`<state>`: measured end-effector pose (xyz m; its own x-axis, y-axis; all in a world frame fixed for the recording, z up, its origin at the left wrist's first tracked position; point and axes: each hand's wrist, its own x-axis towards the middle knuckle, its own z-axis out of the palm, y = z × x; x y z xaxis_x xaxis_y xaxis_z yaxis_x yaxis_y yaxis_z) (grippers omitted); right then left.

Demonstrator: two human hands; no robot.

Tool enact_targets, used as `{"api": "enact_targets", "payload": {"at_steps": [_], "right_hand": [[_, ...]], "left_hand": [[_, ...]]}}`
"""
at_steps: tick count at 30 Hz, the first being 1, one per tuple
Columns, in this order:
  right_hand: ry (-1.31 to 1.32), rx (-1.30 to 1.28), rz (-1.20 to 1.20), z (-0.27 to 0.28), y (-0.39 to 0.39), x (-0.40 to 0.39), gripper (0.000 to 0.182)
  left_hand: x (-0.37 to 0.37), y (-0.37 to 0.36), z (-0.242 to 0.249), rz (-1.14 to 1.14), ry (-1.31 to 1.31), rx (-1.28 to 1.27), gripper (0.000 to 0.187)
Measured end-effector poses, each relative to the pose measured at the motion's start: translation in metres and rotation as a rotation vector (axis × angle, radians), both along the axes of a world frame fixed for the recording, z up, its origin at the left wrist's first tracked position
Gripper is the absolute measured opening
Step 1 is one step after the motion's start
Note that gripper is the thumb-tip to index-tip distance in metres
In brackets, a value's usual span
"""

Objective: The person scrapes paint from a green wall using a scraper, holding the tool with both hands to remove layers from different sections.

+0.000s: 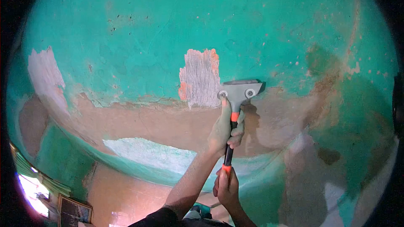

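Observation:
A scraper (239, 90) with a wide metal blade and a black handle with orange bands is pressed against a green painted surface (139, 29). My left hand (224, 131) grips the upper handle, its forefinger stretched up onto the blade head. My right hand (227, 186) is closed around the handle's lower end. The blade sits just right of a grey patch scraped bare (201, 85), which has orange paint remnants at its edges.
A brown band of bare plaster (147, 122) runs below the green paint. A pale flaked area (44, 73) shows at the left. A bright window (31, 189) and a framed picture (75, 211) lie at the lower left.

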<state>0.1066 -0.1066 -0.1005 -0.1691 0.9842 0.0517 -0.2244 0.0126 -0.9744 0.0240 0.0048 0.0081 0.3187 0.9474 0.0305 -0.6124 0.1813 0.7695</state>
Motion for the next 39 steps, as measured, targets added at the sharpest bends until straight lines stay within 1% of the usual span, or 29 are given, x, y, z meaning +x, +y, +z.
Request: {"api": "enact_targets", "payload": {"at_steps": [3, 4, 7, 8, 11, 14, 17, 18, 20, 23, 25, 27, 30, 33, 34, 36, 37, 38, 39], "right_hand": [[0.026, -0.101, 0.047, -0.006, -0.011, -0.001, 0.026], [0.067, -0.135, 0.021, -0.009, -0.013, -0.003, 0.025], [0.016, -0.074, 0.011, 0.002, -0.010, -0.002, 0.025], [0.012, -0.034, 0.012, 0.004, -0.006, -0.003, 0.027], [0.054, -0.107, 0.040, 0.004, -0.012, -0.004, 0.027], [0.058, -0.087, 0.049, 0.003, -0.016, -0.007, 0.028], [0.073, -0.067, 0.036, 0.010, -0.009, -0.013, 0.028], [0.081, -0.050, 0.035, 0.011, -0.007, -0.015, 0.028], [0.109, -0.108, 0.037, 0.004, -0.015, -0.019, 0.028], [0.120, -0.154, 0.050, -0.006, -0.018, -0.021, 0.031], [0.099, -0.154, 0.044, 0.011, -0.015, -0.021, 0.032], [0.122, -0.128, 0.073, 0.005, -0.013, -0.022, 0.033], [0.141, -0.131, 0.103, 0.003, -0.021, -0.021, 0.032], [0.121, -0.095, 0.078, 0.008, -0.016, -0.021, 0.031], [0.134, -0.156, 0.076, 0.016, -0.013, -0.023, 0.032], [0.140, -0.130, 0.097, 0.010, -0.018, -0.020, 0.032], [0.146, -0.110, 0.113, 0.008, -0.019, -0.020, 0.032], [0.147, -0.168, 0.139, 0.009, -0.023, -0.018, 0.033], [0.144, -0.173, 0.146, 0.013, -0.024, -0.017, 0.033]], "left_hand": [[-0.001, -0.005, -0.007, -0.028, -0.019, -0.014, 0.065], [-0.002, -0.007, -0.011, -0.035, -0.019, -0.034, 0.065], [-0.004, -0.003, -0.002, -0.034, -0.023, 0.001, 0.064], [-0.004, -0.004, 0.007, 0.003, -0.027, -0.016, 0.064], [-0.006, -0.004, -0.001, 0.010, 0.001, 0.002, 0.063], [-0.009, -0.008, -0.007, -0.043, -0.007, -0.016, 0.064], [-0.009, -0.006, 0.016, 0.022, 0.055, 0.040, 0.065], [-0.009, -0.006, 0.010, 0.011, 0.066, 0.019, 0.065], [-0.012, -0.003, -0.004, -0.007, 0.098, -0.007, 0.066], [-0.009, -0.011, -0.004, -0.018, 0.110, -0.049, 0.065], [-0.011, -0.006, 0.002, -0.020, 0.104, -0.024, 0.064], [-0.013, -0.006, 0.010, -0.005, 0.126, 0.000, 0.064], [-0.015, -0.010, -0.002, -0.048, 0.090, -0.039, 0.063], [-0.015, -0.005, 0.005, -0.044, 0.057, 0.000, 0.062], [-0.014, -0.006, 0.007, -0.041, 0.050, -0.005, 0.062], [-0.015, -0.007, 0.015, -0.030, 0.035, -0.002, 0.062], [-0.015, -0.007, 0.011, -0.048, 0.020, -0.013, 0.062], [-0.015, -0.008, 0.002, -0.062, 0.004, -0.023, 0.062], [-0.016, -0.010, -0.001, -0.078, -0.008, -0.040, 0.062]]}}
